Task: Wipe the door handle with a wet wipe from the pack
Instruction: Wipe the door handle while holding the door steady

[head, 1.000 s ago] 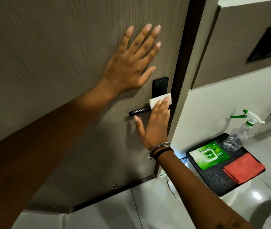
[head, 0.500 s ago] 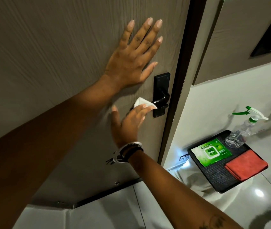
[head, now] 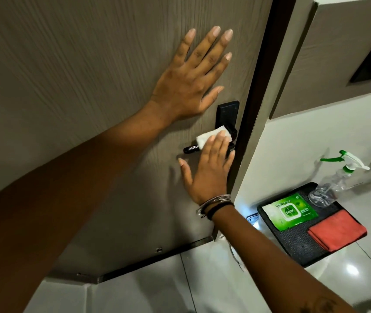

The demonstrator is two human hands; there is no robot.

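Observation:
A black lever door handle (head: 191, 149) sticks out leftward from its black backplate (head: 228, 112) on the brown door. My right hand (head: 209, 170) presses a white wet wipe (head: 207, 137) onto the handle's inner part with its fingers; only the lever's left tip shows. Above the handle, my left hand (head: 191, 80) lies flat on the door, fingers spread, holding nothing. The green wet wipe pack (head: 289, 211) lies on a black tray (head: 297, 245) on the floor to the right.
On the tray are also a clear spray bottle (head: 331, 188) with a green and white trigger and a folded red cloth (head: 337, 230). The dark door frame (head: 256, 98) and a white wall stand right of the handle. The floor is glossy tile.
My right hand slid the wipe along the handle from its left end back toward the backplate. The left hand stayed flat on the door.

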